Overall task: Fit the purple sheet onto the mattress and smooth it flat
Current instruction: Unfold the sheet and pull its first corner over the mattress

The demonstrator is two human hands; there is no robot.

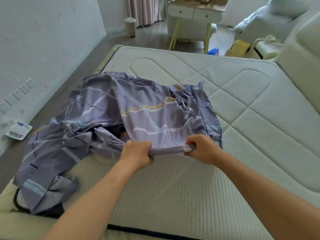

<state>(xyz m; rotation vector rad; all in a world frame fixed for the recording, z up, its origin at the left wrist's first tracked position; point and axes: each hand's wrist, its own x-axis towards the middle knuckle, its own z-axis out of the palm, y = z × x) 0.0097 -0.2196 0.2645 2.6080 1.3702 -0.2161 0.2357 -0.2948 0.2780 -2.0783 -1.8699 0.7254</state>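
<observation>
The left grip (pixel 136 154) and right grip (pixel 201 148) each clamp curled fingers on one taut edge of the purple sheet (pixel 138 108). The sheet lies crumpled on the bare mattress (pixel 242 122), toward its left side.

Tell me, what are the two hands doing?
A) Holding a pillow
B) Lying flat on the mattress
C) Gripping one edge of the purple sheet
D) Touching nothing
C: the left hand and the right hand each curl round the near edge of the sheet, which is pulled taut between them over the mattress.
</observation>
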